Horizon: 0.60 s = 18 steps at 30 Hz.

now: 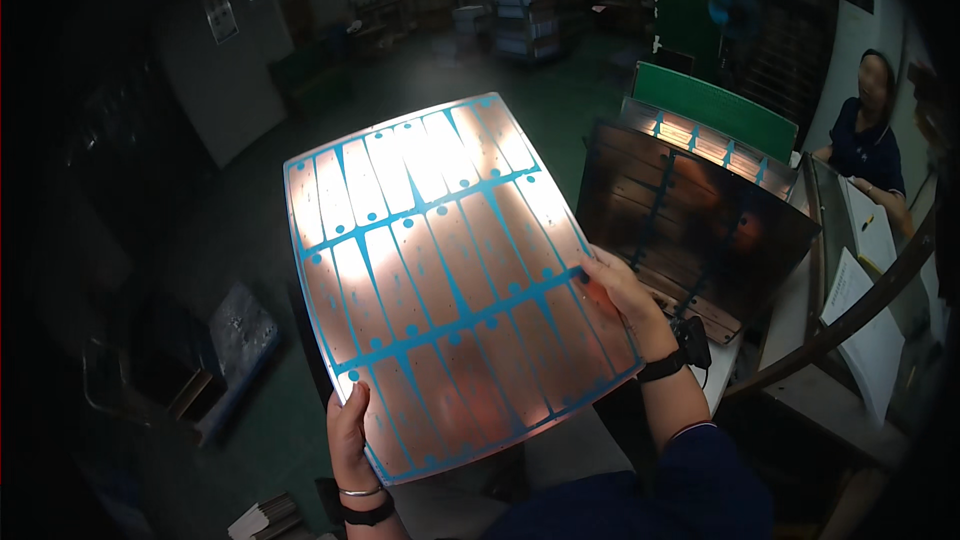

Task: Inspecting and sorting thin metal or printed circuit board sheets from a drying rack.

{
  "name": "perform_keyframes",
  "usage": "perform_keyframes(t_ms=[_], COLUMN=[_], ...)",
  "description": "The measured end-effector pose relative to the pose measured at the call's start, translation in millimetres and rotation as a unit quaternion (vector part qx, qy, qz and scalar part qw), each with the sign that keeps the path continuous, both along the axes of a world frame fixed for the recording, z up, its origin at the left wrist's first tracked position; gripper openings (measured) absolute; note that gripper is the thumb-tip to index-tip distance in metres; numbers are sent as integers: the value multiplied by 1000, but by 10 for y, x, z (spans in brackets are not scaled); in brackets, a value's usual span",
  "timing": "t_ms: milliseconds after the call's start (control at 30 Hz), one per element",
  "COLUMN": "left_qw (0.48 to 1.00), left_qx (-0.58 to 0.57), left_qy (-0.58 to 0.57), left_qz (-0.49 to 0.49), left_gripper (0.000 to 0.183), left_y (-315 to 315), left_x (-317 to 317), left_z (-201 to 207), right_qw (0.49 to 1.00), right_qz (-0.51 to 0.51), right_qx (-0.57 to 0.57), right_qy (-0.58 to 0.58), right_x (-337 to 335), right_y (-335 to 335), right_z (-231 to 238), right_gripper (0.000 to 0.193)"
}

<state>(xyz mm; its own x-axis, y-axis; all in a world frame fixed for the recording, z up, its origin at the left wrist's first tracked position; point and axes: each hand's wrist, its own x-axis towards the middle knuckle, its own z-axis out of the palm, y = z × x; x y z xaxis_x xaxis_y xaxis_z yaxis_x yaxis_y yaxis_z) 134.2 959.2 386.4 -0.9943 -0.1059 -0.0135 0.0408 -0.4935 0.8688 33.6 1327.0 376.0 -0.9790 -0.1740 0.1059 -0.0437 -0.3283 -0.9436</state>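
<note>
A large copper-coloured panel [450, 280] with blue lines and dots is held up in front of me, tilted, its upper part glaring with reflected light. At its lower left edge my left hand [347, 430] grips it, thumb on the face and the other fingers hidden behind. Along the right edge my right hand [622, 292] is closed on it too, with its fingers partly out of sight. To the right leans a darker panel [700, 230] with a similar blue pattern, in front of more copper panels [715, 145] and a green board [715, 105].
A person [868, 135] in dark clothing is at the far right, by a table with white papers [870, 325]. A curved dark bar [840, 315] crosses there. Stacked goods [525, 25] stand at the back. Lower left are a pallet-like object [238, 350] and a stack of sheets [265, 518].
</note>
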Motion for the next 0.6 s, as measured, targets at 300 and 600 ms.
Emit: perform_keyframes(t_ms=[300,600], left_qw=[909,965], left_qx=[357,248], left_qy=[190,33], left_qz=[-99,79], left_gripper=[63,15], left_y=[465,195], left_x=[-116,-1], left_z=[-289,-489], right_qw=[957,963], right_qz=[-61,-62], right_qx=[-269,-248], right_qy=[90,87], right_x=[152,494], right_y=[-405,-342], right_z=[169,-147], right_gripper=[42,24])
